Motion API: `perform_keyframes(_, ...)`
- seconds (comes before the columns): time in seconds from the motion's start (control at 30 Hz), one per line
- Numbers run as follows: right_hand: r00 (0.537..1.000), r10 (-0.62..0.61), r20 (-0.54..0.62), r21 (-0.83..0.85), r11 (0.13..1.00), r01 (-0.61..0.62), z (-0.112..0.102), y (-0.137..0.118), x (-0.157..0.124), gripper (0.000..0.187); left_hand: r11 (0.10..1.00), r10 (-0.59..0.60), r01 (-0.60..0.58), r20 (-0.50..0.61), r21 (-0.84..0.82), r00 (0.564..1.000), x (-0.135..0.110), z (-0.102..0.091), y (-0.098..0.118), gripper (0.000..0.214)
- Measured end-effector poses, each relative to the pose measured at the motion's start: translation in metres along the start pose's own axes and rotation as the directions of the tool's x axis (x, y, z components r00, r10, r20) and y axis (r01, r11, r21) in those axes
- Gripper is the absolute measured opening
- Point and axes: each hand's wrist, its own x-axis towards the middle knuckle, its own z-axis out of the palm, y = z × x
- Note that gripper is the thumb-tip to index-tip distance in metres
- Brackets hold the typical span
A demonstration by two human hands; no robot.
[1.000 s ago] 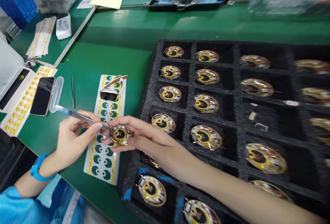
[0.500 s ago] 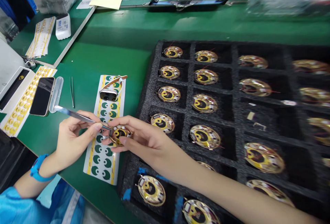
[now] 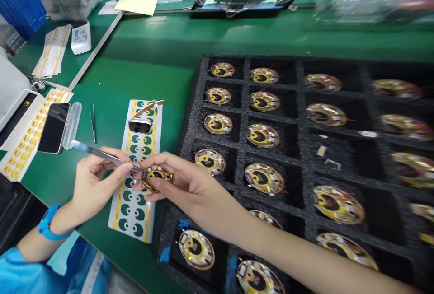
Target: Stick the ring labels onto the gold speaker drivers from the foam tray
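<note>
My left hand point(image 3: 101, 179), with a blue band on its wrist, pinches a pair of metal tweezers point(image 3: 101, 153). Their tips reach the face of a round gold-rimmed circuit board point(image 3: 156, 175), which my right hand point(image 3: 183, 181) grips by its edge between thumb and fingers. Whether the tips hold anything is too small to tell. Beneath both hands lies a white sticker sheet point(image 3: 130, 212) with green and yellow shapes. A smartwatch point(image 3: 140, 125) with a white and tan strap rests on its upper part.
A black foam tray point(image 3: 200, 91) with many compartments of similar round boards stands on the right. On the left are a phone point(image 3: 54, 128), a clear plastic case point(image 3: 72, 124), another pair of tweezers point(image 3: 92, 122) and a yellow sticker sheet point(image 3: 29, 142). A clipboard point(image 3: 237, 7) lies at the back.
The whole view has shifted slightly, so the tray appears a little further left. Both hands keep their hold on the tweezers and the board, with the board turned very slightly.
</note>
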Motion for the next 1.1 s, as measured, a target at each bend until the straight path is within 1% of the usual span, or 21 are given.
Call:
perform_keyframes(0.1, 1.0, 0.007, -0.007, 0.01, 1.0, -0.007, 0.0, 0.001, 0.0, 0.015, 1.0, 0.012, -0.012, 0.01, -0.008, 1.0, -0.001, -0.001, -0.001, 0.005)
perform_keyframes(0.17, 1.0, 0.013, -0.013, 0.015, 1.0, -0.013, 0.001, 0.001, 0.0, 0.016, 0.999, 0.016, -0.016, -0.004, -0.034, 1.0, -0.002, -0.003, -0.003, 0.003)
perform_keyframes(0.23, 0.999, 0.024, -0.023, 0.017, 1.0, -0.024, 0.002, 0.0, 0.001, 0.015, 0.995, 0.026, -0.032, -0.058, -0.091, 0.998, -0.003, -0.007, -0.006, 0.005)
perform_keyframes(0.33, 0.998, 0.053, -0.035, 0.033, 0.998, -0.052, 0.003, -0.002, 0.001, 0.014, 0.98, 0.059, -0.094, -0.193, -0.173, 0.979, -0.003, -0.013, -0.011, 0.011)
perform_keyframes(0.4, 0.997, 0.071, -0.032, 0.046, 0.997, -0.069, 0.004, -0.002, 0.001, 0.013, 0.974, 0.072, -0.119, -0.234, -0.194, 0.969, -0.002, -0.016, -0.013, 0.012)
perform_keyframes(0.47, 0.997, 0.078, -0.013, 0.057, 0.995, -0.077, 0.004, -0.002, 0.001, 0.011, 0.973, 0.069, -0.111, -0.202, -0.203, 0.977, -0.002, -0.017, -0.014, 0.011)
perform_keyframes(0.53, 0.997, 0.078, 0.005, 0.059, 0.995, -0.078, 0.004, -0.003, 0.001, 0.009, 0.975, 0.051, -0.081, -0.147, -0.205, 0.988, -0.003, -0.017, -0.015, 0.009)
perform_keyframes(0.6, 0.996, 0.089, 0.025, 0.052, 0.995, -0.09, 0.003, -0.005, 0.002, 0.006, 0.979, 0.026, -0.049, -0.117, -0.2, 0.993, -0.004, -0.017, -0.015, 0.009)
perform_keyframes(0.7, 0.992, 0.106, 0.066, 0.05, 0.993, -0.109, 0.0, -0.007, 0.003, 0.002, 0.984, -0.021, 0.002, -0.105, -0.179, 0.994, -0.004, -0.016, -0.015, 0.014)
perform_keyframes(0.83, 0.989, 0.093, 0.118, 0.124, 0.986, -0.108, -0.007, -0.007, 0.007, 0.009, 0.985, -0.077, 0.061, -0.094, -0.162, 0.993, -0.002, -0.016, -0.016, 0.018)
perform_keyframes(0.93, 0.984, 0.105, 0.145, 0.177, 0.976, -0.13, -0.01, -0.007, 0.008, 0.016, 0.985, -0.08, 0.065, -0.089, -0.159, 0.993, -0.001, -0.016, -0.016, 0.019)
perform_keyframes(1.1, 0.98, 0.127, 0.156, 0.14, 0.979, -0.149, -0.01, -0.011, 0.008, 0.009, 0.98, -0.079, 0.064, -0.074, -0.186, 0.994, 0.0, -0.017, -0.016, 0.017)
